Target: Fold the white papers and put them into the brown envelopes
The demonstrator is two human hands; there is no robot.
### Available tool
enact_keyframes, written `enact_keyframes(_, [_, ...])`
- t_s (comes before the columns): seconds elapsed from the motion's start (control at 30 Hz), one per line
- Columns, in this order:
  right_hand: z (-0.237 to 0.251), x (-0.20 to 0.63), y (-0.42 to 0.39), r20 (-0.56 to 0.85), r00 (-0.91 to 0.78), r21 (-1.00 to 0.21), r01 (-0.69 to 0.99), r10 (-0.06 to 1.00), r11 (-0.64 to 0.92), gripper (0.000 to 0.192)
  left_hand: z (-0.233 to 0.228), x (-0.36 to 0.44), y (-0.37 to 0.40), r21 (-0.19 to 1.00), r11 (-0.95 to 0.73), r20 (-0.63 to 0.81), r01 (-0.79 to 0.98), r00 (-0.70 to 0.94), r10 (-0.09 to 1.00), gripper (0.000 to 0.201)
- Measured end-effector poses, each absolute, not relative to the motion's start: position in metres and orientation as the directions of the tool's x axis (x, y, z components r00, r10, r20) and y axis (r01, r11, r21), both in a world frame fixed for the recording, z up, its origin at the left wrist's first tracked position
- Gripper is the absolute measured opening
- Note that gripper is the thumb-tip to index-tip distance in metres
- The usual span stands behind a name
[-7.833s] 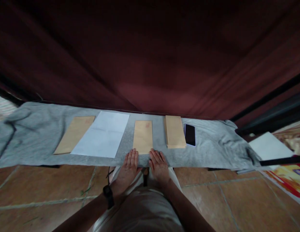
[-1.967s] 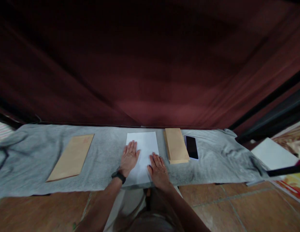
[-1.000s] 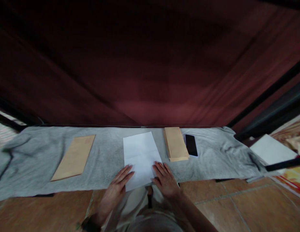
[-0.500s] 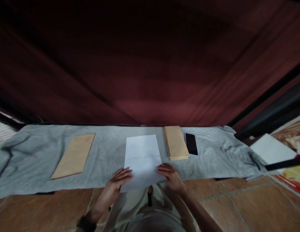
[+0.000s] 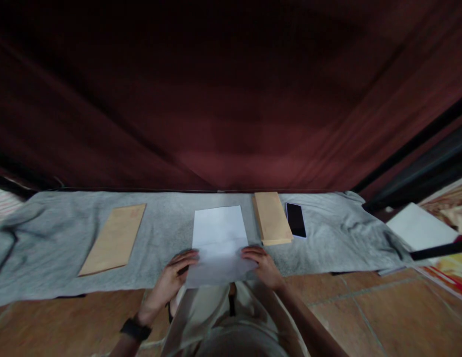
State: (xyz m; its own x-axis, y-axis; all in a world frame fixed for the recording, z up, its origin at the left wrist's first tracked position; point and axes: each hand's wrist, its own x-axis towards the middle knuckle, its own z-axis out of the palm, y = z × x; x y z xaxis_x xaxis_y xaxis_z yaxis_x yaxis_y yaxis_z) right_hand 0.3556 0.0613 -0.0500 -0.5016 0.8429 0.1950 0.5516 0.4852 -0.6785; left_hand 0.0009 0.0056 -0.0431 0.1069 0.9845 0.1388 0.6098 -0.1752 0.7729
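Observation:
A white sheet of paper [image 5: 218,232] lies on a grey cloth [image 5: 59,233] spread over the floor, its near part lifted and curling up toward me. My left hand [image 5: 173,275] grips the sheet's near left corner. My right hand [image 5: 263,264] grips the near right corner. A black watch sits on my left wrist.
A single brown envelope [image 5: 113,238] lies to the left on the cloth. A stack of brown envelopes [image 5: 271,217] and a black phone [image 5: 296,219] lie to the right. A dark red curtain [image 5: 231,99] hangs behind. More white paper [image 5: 419,228] lies at far right on the tiled floor [image 5: 383,307].
The envelope in front of me is out of sight under the white sheet brought over from the left. Both hands left its top, took its near corners and are raising that edge.

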Motion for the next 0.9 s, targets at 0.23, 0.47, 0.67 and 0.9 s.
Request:
enact_keyframes(0.23, [-0.056,0.333,0.079,0.108,-0.222,-0.783,0.581,0.969,0.22,0.023,-0.032,0.016,0.024,0.876,0.073,0.022,0.476,-0.191,0.981,0.051])
enact_keyframes(0.47, [-0.059,0.314,0.092,0.089,-0.134,-0.74,0.655,0.987,0.155,0.038,-0.031,0.021,0.034,0.889,0.137,-0.03,0.436,-0.243,0.97,0.051])
enact_keyframes(0.67, [-0.046,0.296,0.104,0.097,-0.025,-0.439,0.896,0.995,0.065,0.028,-0.032,0.027,0.055,0.836,0.149,0.023,0.529,-0.305,0.952,0.049])
enact_keyframes(0.9, [-0.033,0.281,0.127,0.076,0.012,-0.29,0.957,0.997,0.01,0.028,-0.024,0.034,0.089,0.628,0.278,0.016,0.727,-0.369,0.929,0.035])
